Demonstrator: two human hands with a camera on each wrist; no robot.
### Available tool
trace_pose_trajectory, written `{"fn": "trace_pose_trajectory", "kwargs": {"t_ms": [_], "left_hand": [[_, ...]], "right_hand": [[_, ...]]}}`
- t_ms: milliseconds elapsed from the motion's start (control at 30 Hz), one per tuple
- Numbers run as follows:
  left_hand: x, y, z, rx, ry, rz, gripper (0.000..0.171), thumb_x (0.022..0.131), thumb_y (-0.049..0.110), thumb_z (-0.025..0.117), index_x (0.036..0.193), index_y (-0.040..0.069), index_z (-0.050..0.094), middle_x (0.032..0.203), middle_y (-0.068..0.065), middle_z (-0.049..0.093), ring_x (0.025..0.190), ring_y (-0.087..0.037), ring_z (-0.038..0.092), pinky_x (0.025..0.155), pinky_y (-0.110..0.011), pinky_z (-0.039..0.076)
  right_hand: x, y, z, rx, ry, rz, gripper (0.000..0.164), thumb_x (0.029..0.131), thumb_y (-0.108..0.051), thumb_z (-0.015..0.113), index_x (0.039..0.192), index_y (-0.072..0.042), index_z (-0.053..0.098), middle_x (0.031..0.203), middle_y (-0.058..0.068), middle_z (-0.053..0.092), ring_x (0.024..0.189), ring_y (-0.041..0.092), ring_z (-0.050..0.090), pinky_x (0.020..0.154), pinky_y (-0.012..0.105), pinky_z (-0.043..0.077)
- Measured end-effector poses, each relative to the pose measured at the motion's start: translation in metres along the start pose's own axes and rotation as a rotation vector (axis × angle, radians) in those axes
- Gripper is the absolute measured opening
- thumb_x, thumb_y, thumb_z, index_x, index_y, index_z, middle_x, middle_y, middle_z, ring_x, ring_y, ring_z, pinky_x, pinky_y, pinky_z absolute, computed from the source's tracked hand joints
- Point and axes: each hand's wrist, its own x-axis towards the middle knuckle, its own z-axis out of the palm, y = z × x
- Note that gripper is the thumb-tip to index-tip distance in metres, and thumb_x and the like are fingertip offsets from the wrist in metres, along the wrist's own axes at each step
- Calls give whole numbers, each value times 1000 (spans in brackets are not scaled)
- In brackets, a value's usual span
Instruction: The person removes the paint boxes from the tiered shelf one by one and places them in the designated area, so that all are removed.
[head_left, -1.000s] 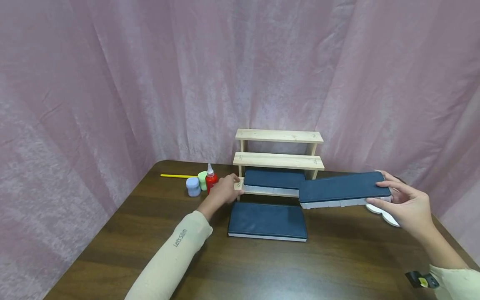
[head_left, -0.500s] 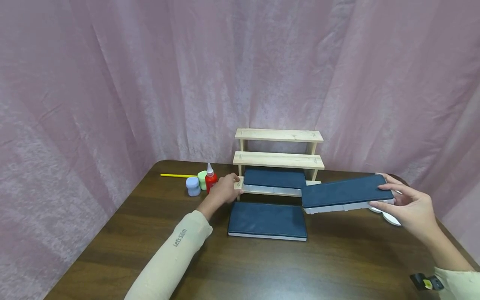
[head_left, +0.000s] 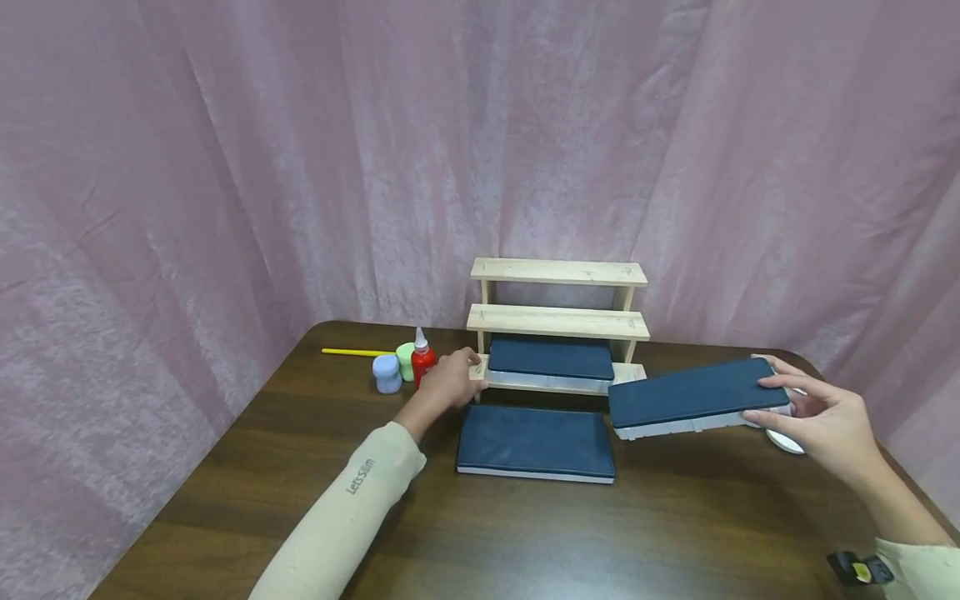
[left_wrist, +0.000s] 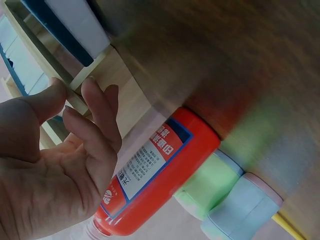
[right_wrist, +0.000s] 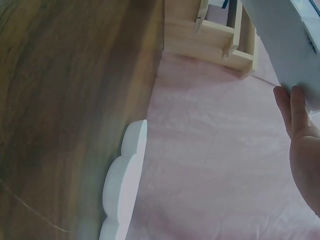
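Note:
In the head view my left hand point(head_left: 450, 379) pinches the left end of the lowest shelf on a three-step wooden stand point(head_left: 557, 320). The left wrist view has thumb and fingers about the plank's edge. My right hand point(head_left: 825, 417) grips the right end of a flat box point(head_left: 693, 396) with a dark blue top and white sides, held tilted above the table, right of the stand. Another such box point(head_left: 551, 358) sits on the lowest shelf. A third blue-topped box point(head_left: 536, 442) lies flat on the table before the stand.
A red bottle point(left_wrist: 155, 170) with a pointed cap stands beside my left hand. Left of it are a green jar point(head_left: 405, 361), a blue jar point(head_left: 387, 374) and a yellow stick point(head_left: 352, 352). A white scalloped object point(right_wrist: 120, 187) lies at the right, near the pink curtain point(right_wrist: 210, 140).
My right hand has moved slightly right and down with its box, uncovering the lowest shelf's right end. My left hand has stayed on the stand.

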Motion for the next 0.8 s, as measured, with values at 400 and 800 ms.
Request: {"fn": "trace_pose_trajectory", "kwargs": {"t_ms": [400, 800], "left_hand": [[0, 0, 0, 2, 9, 2, 50, 86, 35, 77, 130, 18, 59, 121, -15, 65, 92, -28, 61, 77, -44, 53], [0, -3, 1, -4, 22, 13, 49, 87, 35, 77, 130, 18, 59, 121, -15, 65, 92, -29, 62, 78, -45, 53]], "right_hand": [[0, 9, 0, 121, -40, -2, 47, 64, 23, 80, 108, 14, 65, 133, -11, 60, 125, -3, 52, 91, 7, 42], [0, 17, 4, 26, -57, 5, 47, 64, 18, 83, 108, 11, 67, 132, -16, 59, 119, -9, 52, 88, 7, 43]]}}
